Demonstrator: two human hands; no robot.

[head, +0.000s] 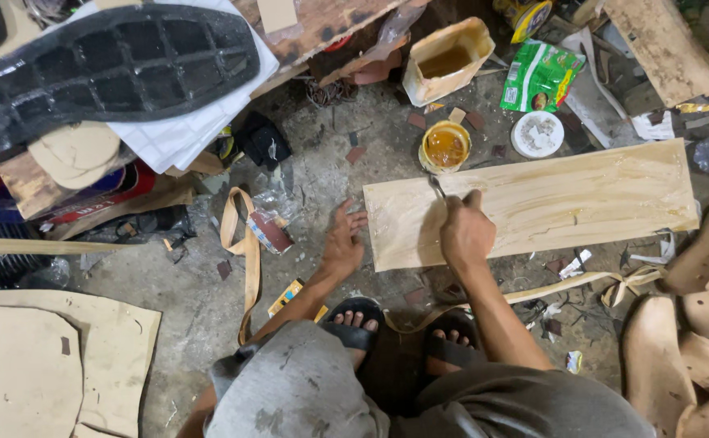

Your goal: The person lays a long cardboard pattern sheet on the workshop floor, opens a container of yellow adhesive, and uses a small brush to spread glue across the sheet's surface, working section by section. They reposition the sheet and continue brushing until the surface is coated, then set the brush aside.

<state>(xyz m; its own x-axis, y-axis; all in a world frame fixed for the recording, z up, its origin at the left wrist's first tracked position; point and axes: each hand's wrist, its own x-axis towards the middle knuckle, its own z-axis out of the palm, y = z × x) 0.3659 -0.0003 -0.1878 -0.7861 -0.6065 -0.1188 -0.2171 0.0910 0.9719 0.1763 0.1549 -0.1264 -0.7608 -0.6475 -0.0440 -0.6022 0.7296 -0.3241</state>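
Head view, looking straight down: a long pale board (533, 203) lies flat on the grey floor (184, 300), its long axis running left to right, with its left end directly in front of the squatting person's sandalled feet (407, 328). The right hand (466, 231) rests over the board's left part, fingers closed around the handle of a thin tool, probably a brush (436, 188), whose tip points up and left toward the small open tin of amber glue (444, 146) standing just beyond the board's far edge. The left hand (344, 241) lies with fingers spread, its fingertips touching the board's left end and its palm on the floor beside it; it holds nothing. The right hand is thus the nearer to both tin and board surface. A white lid (538, 134) and a green packet (539, 77) lie beyond the board's far edge, right of the tin. The tool's working end is too thin and blurred to identify, and the right palm hides its handle. The board's right end reaches pale leather pieces (695, 324) cut off by the frame.
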